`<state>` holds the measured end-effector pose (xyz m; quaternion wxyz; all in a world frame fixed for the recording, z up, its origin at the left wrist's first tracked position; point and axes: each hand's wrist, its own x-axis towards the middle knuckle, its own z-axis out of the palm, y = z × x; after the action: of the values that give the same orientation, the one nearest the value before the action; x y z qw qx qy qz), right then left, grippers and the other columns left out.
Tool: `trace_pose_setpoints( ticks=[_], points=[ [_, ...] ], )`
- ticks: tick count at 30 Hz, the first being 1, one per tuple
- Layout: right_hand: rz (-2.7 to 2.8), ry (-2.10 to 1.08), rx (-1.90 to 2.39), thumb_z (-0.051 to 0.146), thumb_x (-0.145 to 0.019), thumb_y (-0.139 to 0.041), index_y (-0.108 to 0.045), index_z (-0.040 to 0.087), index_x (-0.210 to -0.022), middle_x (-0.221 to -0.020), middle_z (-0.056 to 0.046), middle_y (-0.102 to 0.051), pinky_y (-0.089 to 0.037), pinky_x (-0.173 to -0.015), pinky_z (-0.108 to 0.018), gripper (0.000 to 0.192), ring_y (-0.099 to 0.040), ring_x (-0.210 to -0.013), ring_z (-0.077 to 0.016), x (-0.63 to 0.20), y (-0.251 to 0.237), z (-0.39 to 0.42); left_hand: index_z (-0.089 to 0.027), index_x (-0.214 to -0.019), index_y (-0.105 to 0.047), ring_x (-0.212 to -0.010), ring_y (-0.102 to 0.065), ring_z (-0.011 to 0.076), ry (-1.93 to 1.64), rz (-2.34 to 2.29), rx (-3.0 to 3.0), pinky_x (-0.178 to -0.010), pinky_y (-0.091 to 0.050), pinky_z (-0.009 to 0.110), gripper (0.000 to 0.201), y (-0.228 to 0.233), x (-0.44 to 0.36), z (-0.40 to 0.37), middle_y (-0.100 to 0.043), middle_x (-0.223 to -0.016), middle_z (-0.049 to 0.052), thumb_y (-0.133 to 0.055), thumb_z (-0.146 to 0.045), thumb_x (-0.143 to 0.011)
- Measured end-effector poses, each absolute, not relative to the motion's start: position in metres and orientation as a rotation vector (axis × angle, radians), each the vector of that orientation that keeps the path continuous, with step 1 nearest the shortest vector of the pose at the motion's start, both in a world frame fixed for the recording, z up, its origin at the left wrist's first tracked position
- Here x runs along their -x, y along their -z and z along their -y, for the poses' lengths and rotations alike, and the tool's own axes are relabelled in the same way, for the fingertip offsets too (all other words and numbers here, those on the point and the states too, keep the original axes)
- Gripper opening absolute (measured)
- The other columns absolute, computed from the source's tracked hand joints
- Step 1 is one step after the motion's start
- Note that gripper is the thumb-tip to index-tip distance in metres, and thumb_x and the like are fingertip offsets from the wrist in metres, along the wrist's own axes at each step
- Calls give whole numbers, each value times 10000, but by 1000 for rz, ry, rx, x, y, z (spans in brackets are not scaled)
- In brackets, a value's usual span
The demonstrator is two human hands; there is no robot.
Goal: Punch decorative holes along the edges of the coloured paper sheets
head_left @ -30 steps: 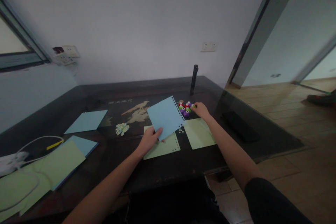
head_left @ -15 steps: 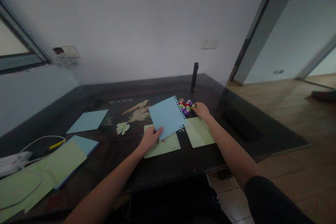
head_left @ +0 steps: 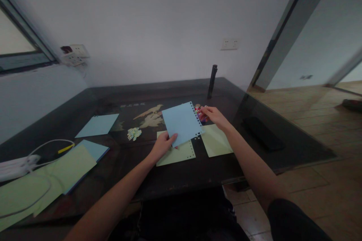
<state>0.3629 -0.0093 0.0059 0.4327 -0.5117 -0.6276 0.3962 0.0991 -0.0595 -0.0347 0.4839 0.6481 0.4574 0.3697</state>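
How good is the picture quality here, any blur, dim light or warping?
Head view: dim, the dark table underexposed; edges warp, the door frame leaning; left hand, blue sheet and right hand fairly sharp; small colourful pieces too soft to identify.

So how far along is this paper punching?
Done: the blue sheet has holes along one edge, and punched bits lie piled on the table. In hand: left hand holds that sheet; right hand is at the small punches. Left: the other sheets look unpunched.

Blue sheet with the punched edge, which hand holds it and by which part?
The left hand pinches the blue sheet at its lower near corner.
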Motion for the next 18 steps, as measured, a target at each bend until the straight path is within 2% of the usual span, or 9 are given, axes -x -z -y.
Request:
trace_pose_setpoints(
  ticks=[4, 7, 13, 18],
  points=[
    [1477, -1033, 1242, 402, -791, -620, -642, 169, -852, -716, -50, -674, -442, -526, -241, 241, -600, -619, -129, -351, -7, 16, -127, -739, -610, -521, -602, 163, -896, -1111, -1550, -524, -486, 270, 338, 33, -99, 60, -663, -631, 45, -601, -464, -742],
    [1438, -1031, 1246, 333, -728, -687, -626, 172, -870, -700, -31, -670, -445, -521, -250, 224, -584, -595, -127, -350, -4, 15, -128, -768, -617, -533, -614, 168, -878, -1110, -1533, -522, -490, 271, 334, 30, -100, 62, -677, -664, 46, -607, -461, -743],
    [1389, -1070, 1260, 260, -740, -664, -617, 172, -924, -749, -40, -682, -461, -562, -273, 209, -594, -618, -139, -349, -3, 14, -128, -724, -598, -428, -568, 129, -799, -1092, -1578, -444, -437, 222, 354, 28, -101, 65, -627, -548, 18, -620, -481, -741],
    [1387, -1114, 1210, 233, -728, -668, -617, 161, -880, -765, -43, -682, -456, -570, -265, 177, -601, -629, -137, -347, -3, 15, -128, -755, -589, -404, -552, 114, -763, -1049, -1605, -417, -402, 203, 408, 31, -101, 65, -609, -544, 8, -598, -536, -743]
  ],
)
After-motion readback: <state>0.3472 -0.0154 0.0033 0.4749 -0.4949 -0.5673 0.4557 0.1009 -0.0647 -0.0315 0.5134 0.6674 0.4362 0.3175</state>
